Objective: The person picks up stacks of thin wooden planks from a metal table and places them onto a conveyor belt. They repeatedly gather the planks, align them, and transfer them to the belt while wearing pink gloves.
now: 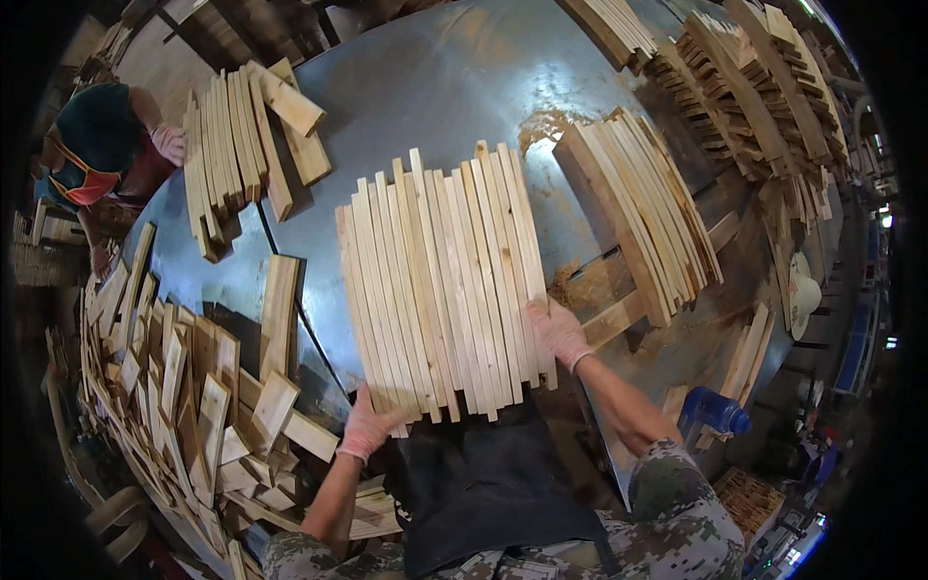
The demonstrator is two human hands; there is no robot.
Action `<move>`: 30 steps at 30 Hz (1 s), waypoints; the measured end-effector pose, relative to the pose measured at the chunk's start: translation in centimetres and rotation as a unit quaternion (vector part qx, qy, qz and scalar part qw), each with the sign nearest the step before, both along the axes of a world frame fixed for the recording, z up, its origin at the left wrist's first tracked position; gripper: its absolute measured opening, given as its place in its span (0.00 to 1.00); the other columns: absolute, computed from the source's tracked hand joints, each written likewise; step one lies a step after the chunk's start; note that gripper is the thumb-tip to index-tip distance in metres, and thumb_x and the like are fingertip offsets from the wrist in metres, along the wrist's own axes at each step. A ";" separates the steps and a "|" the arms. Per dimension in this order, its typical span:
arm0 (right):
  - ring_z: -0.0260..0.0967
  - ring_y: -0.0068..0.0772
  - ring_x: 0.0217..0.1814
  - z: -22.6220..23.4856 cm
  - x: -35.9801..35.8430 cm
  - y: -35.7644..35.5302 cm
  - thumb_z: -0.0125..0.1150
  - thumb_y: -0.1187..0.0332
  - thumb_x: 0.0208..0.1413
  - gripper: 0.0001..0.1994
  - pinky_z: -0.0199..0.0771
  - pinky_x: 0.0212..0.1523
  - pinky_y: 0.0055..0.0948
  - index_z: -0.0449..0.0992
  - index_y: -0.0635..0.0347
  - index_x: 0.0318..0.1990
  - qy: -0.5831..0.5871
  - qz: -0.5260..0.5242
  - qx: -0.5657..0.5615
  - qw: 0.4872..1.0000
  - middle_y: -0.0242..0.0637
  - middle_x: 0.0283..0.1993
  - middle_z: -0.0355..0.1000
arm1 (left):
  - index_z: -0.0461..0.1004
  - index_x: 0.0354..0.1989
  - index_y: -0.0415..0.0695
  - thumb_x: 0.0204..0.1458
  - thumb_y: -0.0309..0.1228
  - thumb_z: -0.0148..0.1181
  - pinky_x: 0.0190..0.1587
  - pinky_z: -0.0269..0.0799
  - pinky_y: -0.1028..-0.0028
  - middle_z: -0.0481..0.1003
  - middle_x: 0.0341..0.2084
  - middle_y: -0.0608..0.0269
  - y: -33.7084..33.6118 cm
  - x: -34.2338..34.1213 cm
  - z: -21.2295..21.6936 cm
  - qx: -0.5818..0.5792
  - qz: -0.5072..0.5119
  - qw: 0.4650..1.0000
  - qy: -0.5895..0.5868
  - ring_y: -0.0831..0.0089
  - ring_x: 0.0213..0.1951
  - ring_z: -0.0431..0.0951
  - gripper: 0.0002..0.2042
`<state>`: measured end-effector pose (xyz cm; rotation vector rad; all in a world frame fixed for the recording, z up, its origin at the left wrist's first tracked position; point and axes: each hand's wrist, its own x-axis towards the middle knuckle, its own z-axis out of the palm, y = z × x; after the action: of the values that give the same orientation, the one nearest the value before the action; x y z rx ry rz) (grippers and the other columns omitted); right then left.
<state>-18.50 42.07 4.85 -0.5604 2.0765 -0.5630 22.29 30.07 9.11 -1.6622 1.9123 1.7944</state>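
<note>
A row of several pale wooden slats (440,280) lies side by side on the grey metal table (454,87), their near ends over its front edge. My left hand (367,425), in a pink glove, presses against the row's near left corner. My right hand (559,332), also gloved pink, presses on the row's right side near its lower end. Both hands squeeze the row between them.
Another slat stack (638,208) lies right of the row, one more (237,155) at the far left. Loose offcuts (184,387) pile up on the left. Crossed slat stacks (754,87) stand at the far right. Another person (101,155) works at the far left.
</note>
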 end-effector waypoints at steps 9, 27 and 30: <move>0.62 0.38 0.78 -8.7 -4.1 -3.8 0.56 0.61 0.75 0.31 0.62 0.75 0.32 0.59 0.64 0.79 -0.060 -0.152 -0.332 0.929 0.45 0.80 0.61 | 0.58 0.79 0.45 0.70 0.51 0.54 0.81 0.38 0.51 0.46 0.81 0.41 -10.8 1.0 -16.5 -0.284 -0.095 0.939 -0.170 0.41 0.81 0.43 0.35; 0.83 0.40 0.47 -5.3 -5.7 1.7 0.72 0.63 0.60 0.25 0.89 0.49 0.40 0.75 0.65 0.61 -0.500 -0.220 -0.199 0.814 0.41 0.51 0.81 | 0.69 0.68 0.34 0.54 0.39 0.72 0.57 0.79 0.66 0.79 0.52 0.58 -0.2 -4.1 -9.8 0.203 0.342 0.888 0.230 0.67 0.50 0.81 0.35; 0.83 0.40 0.48 -2.1 -5.2 1.4 0.74 0.62 0.58 0.24 0.89 0.49 0.40 0.77 0.66 0.58 -0.506 -0.181 -0.188 0.822 0.42 0.49 0.82 | 0.66 0.68 0.32 0.52 0.34 0.73 0.61 0.77 0.61 0.77 0.55 0.53 2.9 -3.0 -8.5 0.221 0.367 0.850 0.307 0.64 0.54 0.79 0.36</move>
<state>-23.66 43.42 2.71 -0.0061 1.0275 -1.1984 19.25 32.93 0.62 -1.9080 0.7827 3.0506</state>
